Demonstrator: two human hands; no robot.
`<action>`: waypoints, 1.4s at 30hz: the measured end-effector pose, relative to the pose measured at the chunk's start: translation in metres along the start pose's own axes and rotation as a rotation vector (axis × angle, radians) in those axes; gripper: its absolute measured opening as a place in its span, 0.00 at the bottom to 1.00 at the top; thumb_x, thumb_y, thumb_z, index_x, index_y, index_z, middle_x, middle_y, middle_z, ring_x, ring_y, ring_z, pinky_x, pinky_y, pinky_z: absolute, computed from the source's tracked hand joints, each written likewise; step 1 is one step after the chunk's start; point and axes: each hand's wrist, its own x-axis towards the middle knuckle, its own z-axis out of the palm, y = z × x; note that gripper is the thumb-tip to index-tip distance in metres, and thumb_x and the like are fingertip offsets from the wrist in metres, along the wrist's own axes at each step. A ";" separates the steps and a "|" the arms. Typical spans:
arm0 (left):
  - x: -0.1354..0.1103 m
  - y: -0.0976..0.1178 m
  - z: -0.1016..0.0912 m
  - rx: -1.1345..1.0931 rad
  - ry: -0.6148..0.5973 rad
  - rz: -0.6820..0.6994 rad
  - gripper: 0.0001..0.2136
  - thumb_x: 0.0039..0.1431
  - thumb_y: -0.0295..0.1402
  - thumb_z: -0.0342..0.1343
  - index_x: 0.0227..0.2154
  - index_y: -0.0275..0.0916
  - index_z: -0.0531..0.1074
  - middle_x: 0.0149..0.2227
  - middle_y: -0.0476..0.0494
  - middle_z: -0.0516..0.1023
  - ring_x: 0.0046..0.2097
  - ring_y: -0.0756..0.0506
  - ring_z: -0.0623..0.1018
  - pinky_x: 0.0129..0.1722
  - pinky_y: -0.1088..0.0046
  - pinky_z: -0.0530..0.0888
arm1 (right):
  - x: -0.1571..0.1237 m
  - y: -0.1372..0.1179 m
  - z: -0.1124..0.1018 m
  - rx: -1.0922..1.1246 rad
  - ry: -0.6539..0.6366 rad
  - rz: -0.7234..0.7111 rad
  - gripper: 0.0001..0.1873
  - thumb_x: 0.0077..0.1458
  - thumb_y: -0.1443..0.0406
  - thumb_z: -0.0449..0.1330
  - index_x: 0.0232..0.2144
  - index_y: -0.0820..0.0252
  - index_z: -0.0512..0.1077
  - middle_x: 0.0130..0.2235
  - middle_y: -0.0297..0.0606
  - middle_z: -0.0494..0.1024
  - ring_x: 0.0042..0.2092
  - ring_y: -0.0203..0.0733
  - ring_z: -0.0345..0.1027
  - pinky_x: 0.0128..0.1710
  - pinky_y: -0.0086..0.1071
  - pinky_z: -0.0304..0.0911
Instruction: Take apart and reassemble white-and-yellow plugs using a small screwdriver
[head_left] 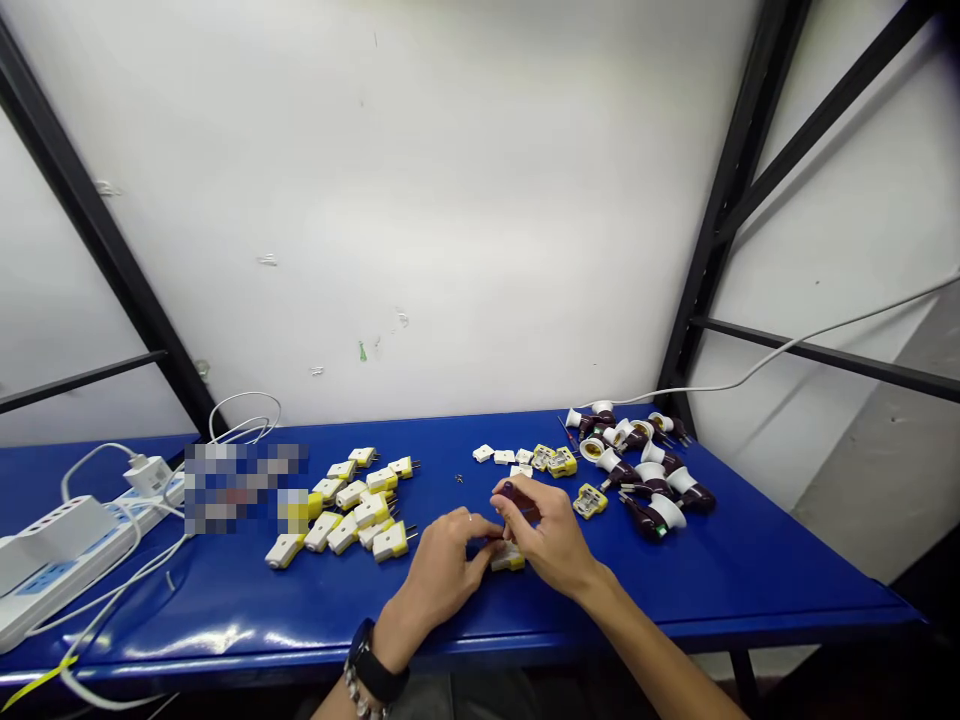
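My right hand (544,535) is shut on a small dark-red-handled screwdriver (511,493), its shaft pointing down toward a white-and-yellow electrical plug (508,560). My left hand (442,570) grips that plug from the side, and the fingers of both hands hide part of it. To the left lies a heap of assembled white-and-yellow plugs (352,510). Opened yellow plug housings (562,462) and white plug parts (495,455) sit just beyond my right hand. Further right is a pile of dark-red and white lamp holders (645,470).
Everything lies on a blue table (240,600) against a white wall, between black metal shelf uprights (731,200). A white power strip (60,560) with cables sits at the left. A blurred patch (247,490) covers part of the table. A tiny screw (458,478) lies near the plugs.
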 end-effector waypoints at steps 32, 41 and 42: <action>0.008 0.004 0.000 0.117 -0.064 0.041 0.11 0.60 0.22 0.53 0.35 0.43 0.79 0.36 0.47 0.85 0.39 0.43 0.82 0.34 0.74 0.67 | 0.000 0.004 -0.008 -0.148 0.107 -0.167 0.07 0.61 0.62 0.61 0.36 0.59 0.77 0.26 0.32 0.78 0.23 0.34 0.66 0.25 0.27 0.63; 0.012 0.001 0.004 0.075 0.037 0.019 0.08 0.62 0.25 0.58 0.31 0.42 0.80 0.30 0.49 0.84 0.33 0.46 0.81 0.30 0.75 0.63 | 0.003 0.003 -0.006 -0.016 0.058 -0.050 0.14 0.60 0.62 0.60 0.47 0.57 0.76 0.37 0.38 0.83 0.26 0.36 0.70 0.25 0.28 0.64; 0.012 0.001 0.004 0.077 0.032 0.026 0.08 0.61 0.24 0.58 0.31 0.42 0.80 0.31 0.49 0.84 0.33 0.46 0.81 0.30 0.75 0.63 | 0.003 0.003 -0.007 -0.009 0.050 -0.048 0.13 0.61 0.62 0.60 0.46 0.57 0.77 0.37 0.38 0.83 0.27 0.36 0.70 0.25 0.29 0.64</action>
